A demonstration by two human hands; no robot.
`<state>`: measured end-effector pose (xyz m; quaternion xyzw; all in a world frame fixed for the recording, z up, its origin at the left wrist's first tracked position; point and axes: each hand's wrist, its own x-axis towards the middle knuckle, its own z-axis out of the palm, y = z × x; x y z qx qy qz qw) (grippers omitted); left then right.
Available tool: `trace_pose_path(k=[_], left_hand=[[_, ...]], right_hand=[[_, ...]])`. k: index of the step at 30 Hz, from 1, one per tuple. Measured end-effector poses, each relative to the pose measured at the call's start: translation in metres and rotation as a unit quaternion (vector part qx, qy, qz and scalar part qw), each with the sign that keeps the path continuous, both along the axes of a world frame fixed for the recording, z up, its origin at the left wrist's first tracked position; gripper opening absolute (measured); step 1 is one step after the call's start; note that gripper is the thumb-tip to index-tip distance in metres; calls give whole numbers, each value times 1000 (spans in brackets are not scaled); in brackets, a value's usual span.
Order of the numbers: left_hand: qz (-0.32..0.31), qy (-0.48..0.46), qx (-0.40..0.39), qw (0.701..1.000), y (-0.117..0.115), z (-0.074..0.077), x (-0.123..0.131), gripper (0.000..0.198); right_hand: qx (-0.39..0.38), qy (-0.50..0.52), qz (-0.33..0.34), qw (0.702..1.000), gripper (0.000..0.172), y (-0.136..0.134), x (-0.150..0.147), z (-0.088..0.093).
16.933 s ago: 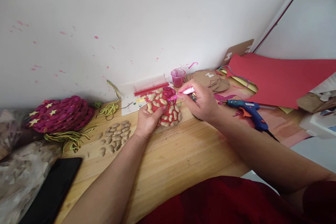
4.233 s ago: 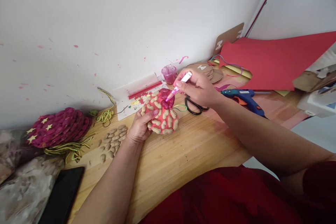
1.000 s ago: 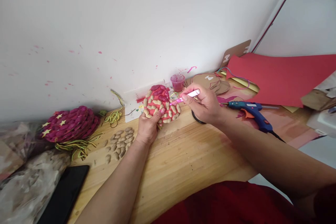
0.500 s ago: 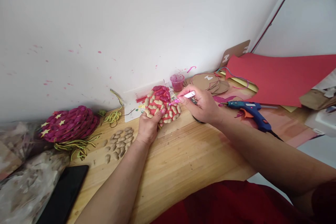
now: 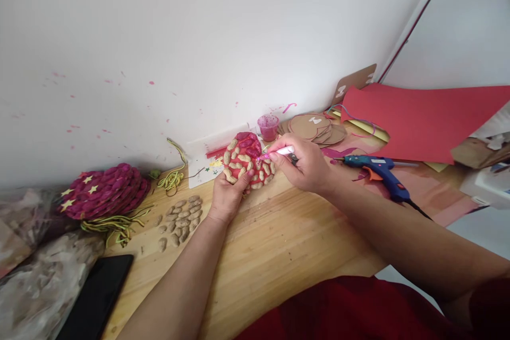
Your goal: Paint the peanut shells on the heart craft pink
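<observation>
My left hand (image 5: 229,194) grips a round red disc (image 5: 244,165) by its lower edge, thumb on top. Peanuts in their shells cover the disc; those at its upper part are coated magenta, the others are bare. In my right hand (image 5: 305,163) is a paintbrush (image 5: 285,151) with a white handle, pinched between thumb and fingers. Its pink-stained tip touches the peanuts at the disc's right side. Just behind stands a clear plastic cup (image 5: 268,127) of magenta paint.
Loose peanuts (image 5: 182,219) lie left of my left forearm. Further left are stacked magenta discs with stars (image 5: 105,190), yellow-green yarn (image 5: 171,179), a black phone (image 5: 98,295) and plastic bags (image 5: 51,287). Rightward are cardboard discs (image 5: 308,125), a blue glue gun (image 5: 380,170) and red sheet (image 5: 422,119).
The disc has turned slightly in my left hand and sits a little further right. The brush tip has shifted slightly along the peanuts. Both hands keep their holds.
</observation>
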<state>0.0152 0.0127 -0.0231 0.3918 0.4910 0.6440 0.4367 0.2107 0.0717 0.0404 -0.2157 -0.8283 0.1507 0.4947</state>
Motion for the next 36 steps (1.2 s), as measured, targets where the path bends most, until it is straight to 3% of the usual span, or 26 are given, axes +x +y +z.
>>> trace_pose_path(k=[3,6,10,13,16,21,23,25,36], left_hand=[[1,16,-4,1000,-1,0,-1,37],[-1,8,-9,1000,0,0,-1,39],[16,-52,-25,998,3,1,-1,45],[41,-111,-22,993,6,4,-1,49],[70,-154,-25,985,7,9,-2,55],[70,-181,-32,981,7,14,-1,55],[67,-183,-32,980,8,14,-1,55],[69,-184,-31,980,8,14,-2,55],[67,-188,-29,979,8,17,-1,56]], right_hand=[[-42,-7,9,999,7,0,0,1],[-33,-10,3,999,7,-1,0,-1],[-54,13,-20,998,8,6,2,-5],[-147,77,-82,983,14,23,6,-3],[-174,100,-168,965,17,46,6,7],[-145,-42,-289,945,19,87,-9,24],[-158,-139,-314,926,21,99,-18,25],[-165,-175,-314,919,18,107,-27,24],[-181,-262,-341,884,26,105,-40,29]])
